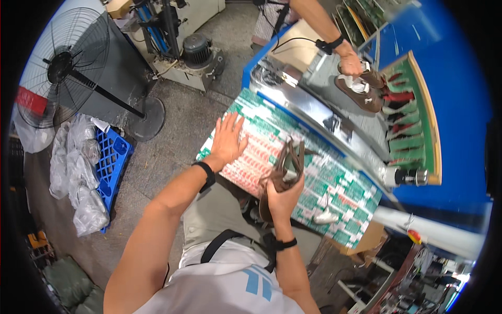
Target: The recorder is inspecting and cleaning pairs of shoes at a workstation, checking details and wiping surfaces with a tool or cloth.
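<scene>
My left hand (pixel 228 140) lies with fingers spread on a board covered in green, white and red printed sheet (pixel 246 161). My right hand (pixel 285 200) grips a brown shoe (pixel 287 168), its opening turned up, held over the board's near edge. Part of the shoe is hidden by my fingers. A small white crumpled piece (pixel 325 216) rests on the board to the right of my right hand. Across the board, another person's hand (pixel 350 62) touches a pair of brown shoes (pixel 357 90) with white stuffing on a grey conveyor belt.
A metal rail (pixel 319 123) separates the board from the belt. The belt leads to a green-framed opening (pixel 426 112) with hanging strips. On the left stand a black fan (pixel 60 68) and a blue plastic pallet (pixel 111 157) beside clear bags (pixel 78 172). A motor (pixel 197 49) is behind.
</scene>
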`<action>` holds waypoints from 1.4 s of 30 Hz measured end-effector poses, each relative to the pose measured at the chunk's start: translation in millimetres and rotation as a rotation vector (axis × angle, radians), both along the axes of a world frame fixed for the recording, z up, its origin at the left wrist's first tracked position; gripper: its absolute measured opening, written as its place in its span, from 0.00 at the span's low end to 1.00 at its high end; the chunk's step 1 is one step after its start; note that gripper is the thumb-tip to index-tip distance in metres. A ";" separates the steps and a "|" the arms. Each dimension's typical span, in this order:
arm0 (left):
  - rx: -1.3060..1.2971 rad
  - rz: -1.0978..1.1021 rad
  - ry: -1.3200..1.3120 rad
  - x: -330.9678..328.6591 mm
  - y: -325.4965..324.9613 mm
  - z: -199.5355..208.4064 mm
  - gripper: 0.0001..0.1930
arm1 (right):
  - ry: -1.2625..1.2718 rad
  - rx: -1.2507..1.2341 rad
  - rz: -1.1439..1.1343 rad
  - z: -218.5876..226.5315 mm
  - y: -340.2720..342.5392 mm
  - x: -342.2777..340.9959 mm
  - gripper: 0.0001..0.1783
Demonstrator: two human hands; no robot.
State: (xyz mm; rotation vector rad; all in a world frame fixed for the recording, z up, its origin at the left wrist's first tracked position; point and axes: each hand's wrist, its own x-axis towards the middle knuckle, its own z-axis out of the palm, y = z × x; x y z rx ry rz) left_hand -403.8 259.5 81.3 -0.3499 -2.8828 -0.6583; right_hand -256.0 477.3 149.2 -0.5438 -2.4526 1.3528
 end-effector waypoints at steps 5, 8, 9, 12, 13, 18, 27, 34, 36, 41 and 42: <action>0.008 -0.009 -0.067 -5.0 -3.3 7.2 0.38 | -0.126 -0.477 0.039 2.3 55.2 -12.0 0.44; -0.009 -0.008 -0.088 -8.7 -0.4 12.5 0.37 | -0.131 -0.655 0.112 43.8 76.7 -51.7 0.35; -0.029 -0.007 -0.095 -10.4 0.0 14.8 0.37 | -0.125 -0.560 0.183 55.1 82.6 -74.4 0.33; -0.019 -0.003 -0.116 -11.4 -1.8 15.6 0.37 | -0.001 -0.211 0.447 117.7 63.6 -181.3 0.32; -0.020 -0.014 -0.110 -12.4 0.8 16.8 0.37 | 0.026 -0.106 0.510 132.6 60.1 -220.8 0.32; -0.018 -0.004 -0.139 -11.1 1.9 19.3 0.38 | -0.022 0.116 0.682 139.0 46.1 -386.3 0.36; 0.021 0.010 -0.070 -6.1 -3.6 16.8 0.37 | 0.242 0.512 0.547 70.5 97.3 -361.5 0.34; -0.023 0.005 -0.058 -11.9 2.9 8.7 0.38 | 0.105 0.709 0.214 35.1 210.7 -84.7 0.30; -0.040 0.020 -0.025 -11.5 3.4 7.3 0.37 | -0.030 0.822 0.106 -4.8 234.4 -7.7 0.33; -0.012 -0.019 0.049 -12.2 6.9 -1.1 0.36 | -0.005 0.657 0.079 -44.5 233.0 71.5 0.27; -0.017 -0.008 0.043 -13.0 7.1 -4.7 0.35 | 0.069 0.654 -0.027 -40.2 225.3 66.4 0.20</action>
